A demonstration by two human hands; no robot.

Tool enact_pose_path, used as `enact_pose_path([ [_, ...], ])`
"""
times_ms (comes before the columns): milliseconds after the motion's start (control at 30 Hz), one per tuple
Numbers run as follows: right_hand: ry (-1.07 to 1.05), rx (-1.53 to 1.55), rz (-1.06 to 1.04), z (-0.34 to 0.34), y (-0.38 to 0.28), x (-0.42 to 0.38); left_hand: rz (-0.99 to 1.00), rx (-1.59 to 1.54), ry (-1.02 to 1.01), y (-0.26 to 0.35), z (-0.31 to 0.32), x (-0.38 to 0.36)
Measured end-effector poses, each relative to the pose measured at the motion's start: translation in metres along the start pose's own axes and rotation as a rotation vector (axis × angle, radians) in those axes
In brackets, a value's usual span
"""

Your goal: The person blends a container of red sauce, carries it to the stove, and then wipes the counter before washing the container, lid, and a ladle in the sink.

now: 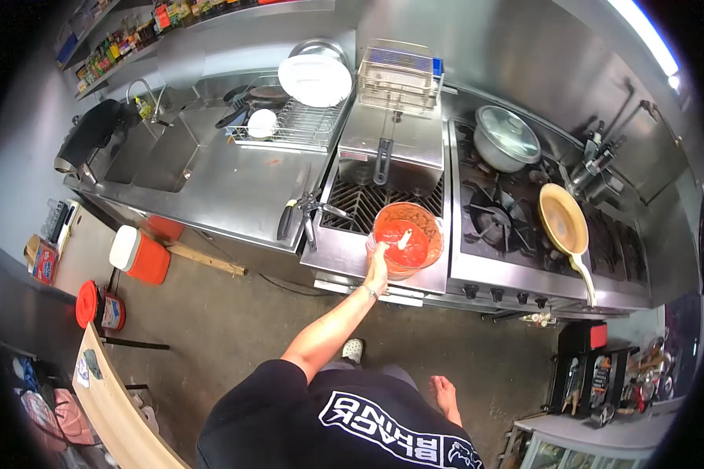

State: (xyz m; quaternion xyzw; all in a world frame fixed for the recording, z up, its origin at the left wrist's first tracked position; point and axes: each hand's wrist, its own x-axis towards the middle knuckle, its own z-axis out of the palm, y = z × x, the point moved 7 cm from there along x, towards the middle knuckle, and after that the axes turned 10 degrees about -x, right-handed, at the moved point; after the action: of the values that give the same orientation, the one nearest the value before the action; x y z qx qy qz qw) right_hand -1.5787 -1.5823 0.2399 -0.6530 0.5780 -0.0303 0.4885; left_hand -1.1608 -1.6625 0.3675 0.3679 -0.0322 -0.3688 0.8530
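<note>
My left hand (377, 267) reaches forward and is closed on the near left side of a round orange-red tub (434, 252). Bright red sauce (395, 252) shows in its near part, with brown, lumpy matter at the far side. A short white piece (404, 239) stands out of the red sauce. The tub sits on the steel front ledge beside a black grate (350, 205). My right hand (444, 397) hangs low by my side, away from the counter, its fingers loosely extended and nothing in it.
Left of the tub lie black-handled tongs (309, 211). A fryer basket handle (383, 160) projects behind. To the right, a stove carries a lidded pot (507, 139) and a tan pan (563, 220) whose handle overhangs the front edge. A dish rack (301, 125) and sink (164, 156) are left.
</note>
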Motion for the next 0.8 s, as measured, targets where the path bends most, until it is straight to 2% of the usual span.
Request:
enact_pose_path([
  [33, -0.005, -0.014, -0.033, -0.003, -0.021, 0.008, 0.021, 0.023, 0.016, 0.011, 0.010, 0.000],
  [100, -0.031, -0.045, -0.076, -0.008, -0.060, 0.021, 0.058, 0.124, -0.009, -0.004, -0.008, 0.028],
  [133, -0.040, -0.067, -0.124, -0.010, -0.082, 0.029, 0.109, 0.180, 0.117, -0.001, -0.008, 0.028],
  [167, -0.056, -0.076, -0.132, -0.011, -0.100, 0.039, 0.093, 0.283, 0.051, 0.003, -0.003, 0.030],
  [233, -0.120, -0.052, -0.232, -0.011, -0.132, 0.051, 0.281, 0.950, 0.221, 0.024, 0.000, 0.028],
  [367, -0.301, -0.014, -0.248, 0.000, -0.157, 0.088, 0.305, 0.848, 0.248, 0.024, 0.004, 0.032],
  [433, -0.411, -0.265, -0.309, 0.006, -0.181, 0.098, 0.268, 0.862, 0.206, 0.024, 0.011, 0.038],
  [467, -0.426, -0.268, -0.320, 0.008, -0.185, 0.104, 0.166, 0.541, 0.010, 0.015, 0.013, 0.051],
  [500, -0.447, -0.375, -0.323, 0.011, -0.186, 0.111, 0.180, 0.543, 0.031, 0.016, 0.009, 0.050],
  [567, -0.505, -0.525, -0.368, 0.021, -0.188, 0.129, 0.315, 0.854, 0.243, 0.029, -0.007, 0.033],
  [633, -0.511, -0.695, -0.429, 0.039, -0.177, 0.145, 0.239, 0.742, 0.143, 0.058, -0.001, 0.000],
  [667, -0.591, -0.767, -0.406, 0.051, -0.172, 0.152, 0.251, 0.787, 0.126, 0.068, -0.006, -0.017],
  [733, -0.666, -0.755, -0.528, 0.073, -0.164, 0.162, 0.255, 0.687, 0.168, 0.070, -0.035, -0.049],
  [800, -0.746, -0.812, -0.612, 0.109, -0.111, 0.200, 0.307, 0.726, 0.201, 0.075, -0.062, -0.085],
])
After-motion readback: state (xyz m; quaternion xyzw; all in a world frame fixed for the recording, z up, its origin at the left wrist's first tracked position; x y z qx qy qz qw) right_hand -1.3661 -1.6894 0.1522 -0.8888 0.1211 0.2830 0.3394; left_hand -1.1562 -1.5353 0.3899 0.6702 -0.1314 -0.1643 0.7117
